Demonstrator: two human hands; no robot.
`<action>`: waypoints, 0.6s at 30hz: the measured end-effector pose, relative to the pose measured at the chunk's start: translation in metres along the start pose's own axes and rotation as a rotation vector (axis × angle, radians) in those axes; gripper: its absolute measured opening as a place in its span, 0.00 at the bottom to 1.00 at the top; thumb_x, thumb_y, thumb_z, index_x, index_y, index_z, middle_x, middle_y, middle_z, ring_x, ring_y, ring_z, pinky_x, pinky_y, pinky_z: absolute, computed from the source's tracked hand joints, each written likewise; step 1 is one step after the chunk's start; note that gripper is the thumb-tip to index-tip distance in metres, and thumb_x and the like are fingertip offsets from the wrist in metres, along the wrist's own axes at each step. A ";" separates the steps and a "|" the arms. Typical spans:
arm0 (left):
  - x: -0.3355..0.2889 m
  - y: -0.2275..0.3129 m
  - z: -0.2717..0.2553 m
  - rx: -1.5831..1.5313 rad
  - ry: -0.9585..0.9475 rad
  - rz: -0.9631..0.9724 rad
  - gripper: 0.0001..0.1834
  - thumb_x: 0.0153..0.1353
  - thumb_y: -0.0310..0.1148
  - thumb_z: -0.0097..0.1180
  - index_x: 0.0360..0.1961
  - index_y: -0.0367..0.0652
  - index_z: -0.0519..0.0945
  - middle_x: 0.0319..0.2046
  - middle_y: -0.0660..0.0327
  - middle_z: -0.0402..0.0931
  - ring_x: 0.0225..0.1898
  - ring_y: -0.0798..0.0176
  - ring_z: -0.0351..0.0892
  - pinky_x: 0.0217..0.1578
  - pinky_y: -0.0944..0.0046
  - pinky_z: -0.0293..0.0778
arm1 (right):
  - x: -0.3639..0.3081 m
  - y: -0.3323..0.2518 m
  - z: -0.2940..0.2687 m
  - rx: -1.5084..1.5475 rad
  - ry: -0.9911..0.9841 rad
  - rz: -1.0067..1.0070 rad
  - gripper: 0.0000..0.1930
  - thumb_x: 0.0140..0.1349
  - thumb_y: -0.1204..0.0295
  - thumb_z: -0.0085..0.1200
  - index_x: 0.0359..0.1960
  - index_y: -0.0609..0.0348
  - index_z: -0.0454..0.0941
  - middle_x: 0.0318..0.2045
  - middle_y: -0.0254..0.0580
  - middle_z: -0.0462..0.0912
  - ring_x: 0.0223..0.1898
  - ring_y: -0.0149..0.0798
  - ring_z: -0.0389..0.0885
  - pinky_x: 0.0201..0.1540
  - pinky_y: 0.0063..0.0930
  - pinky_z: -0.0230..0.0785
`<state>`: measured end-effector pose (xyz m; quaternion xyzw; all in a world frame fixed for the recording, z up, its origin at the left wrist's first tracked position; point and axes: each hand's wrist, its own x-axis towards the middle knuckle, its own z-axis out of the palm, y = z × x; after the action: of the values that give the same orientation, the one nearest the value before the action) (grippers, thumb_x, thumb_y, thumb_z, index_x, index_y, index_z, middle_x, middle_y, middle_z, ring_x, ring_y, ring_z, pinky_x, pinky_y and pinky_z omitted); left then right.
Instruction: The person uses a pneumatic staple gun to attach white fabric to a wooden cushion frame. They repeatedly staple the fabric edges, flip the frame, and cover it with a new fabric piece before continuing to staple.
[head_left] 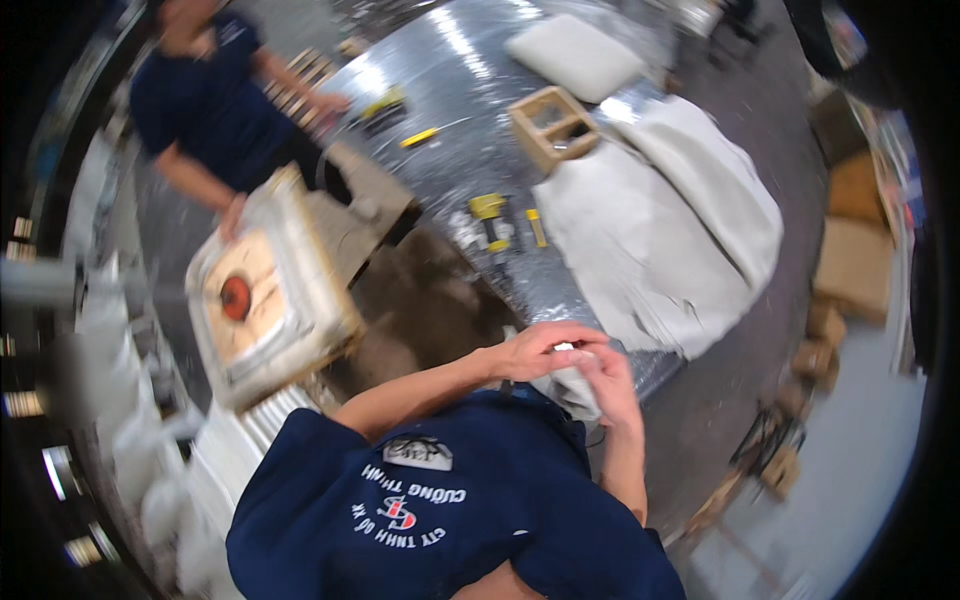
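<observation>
My left hand [545, 350] and my right hand [612, 385] meet in front of my waist, at the near edge of the metal-topped table [450, 150]. Their fingers are closed together in a pinch, with a bit of white showing between them. Crumpled white cloth [572, 392] hangs just under the fingers; how much of it each hand grips is partly hidden. Beyond my hands, a large sheet of white material [650, 240] lies spread on the table. A yellow cordless drill [489, 215] rests to its left, beside a small yellow tool [537, 228].
A wooden box with compartments [553, 128] and a white cushion [577, 57] sit farther back. Another yellow tool [420, 138] lies at the far left. A co-worker [215, 110] at left holds a padded seat frame [275, 290] with an orange disc. Cardboard boxes [853, 265] stand at right.
</observation>
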<state>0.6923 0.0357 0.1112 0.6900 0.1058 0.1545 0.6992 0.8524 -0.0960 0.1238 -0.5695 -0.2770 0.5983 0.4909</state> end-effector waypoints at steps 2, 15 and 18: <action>-0.055 -0.006 -0.002 0.094 0.127 -0.024 0.25 0.64 0.36 0.60 0.59 0.34 0.77 0.50 0.51 0.80 0.52 0.57 0.79 0.55 0.57 0.73 | -0.016 -0.030 0.031 -0.018 0.075 0.036 0.08 0.72 0.70 0.57 0.39 0.63 0.81 0.31 0.34 0.83 0.33 0.25 0.78 0.36 0.23 0.72; -0.291 -0.110 0.000 0.570 0.855 -0.140 0.15 0.48 0.29 0.61 0.40 0.44 0.81 0.41 0.53 0.80 0.48 0.44 0.79 0.50 0.49 0.74 | -0.085 -0.065 0.174 -0.200 -0.393 -0.452 0.16 0.68 0.65 0.61 0.31 0.68 0.77 0.30 0.57 0.86 0.28 0.34 0.80 0.33 0.28 0.71; -0.322 -0.124 -0.008 0.558 0.961 -0.209 0.15 0.49 0.30 0.64 0.41 0.46 0.82 0.41 0.54 0.81 0.47 0.44 0.79 0.50 0.47 0.75 | -0.093 -0.089 0.161 -0.233 -0.369 -0.624 0.16 0.70 0.64 0.59 0.30 0.62 0.72 0.25 0.52 0.83 0.25 0.32 0.76 0.29 0.25 0.67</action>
<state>0.3986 -0.0736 -0.0340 0.6866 0.5170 0.3475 0.3750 0.7115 -0.1105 0.2729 -0.3925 -0.5872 0.4767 0.5233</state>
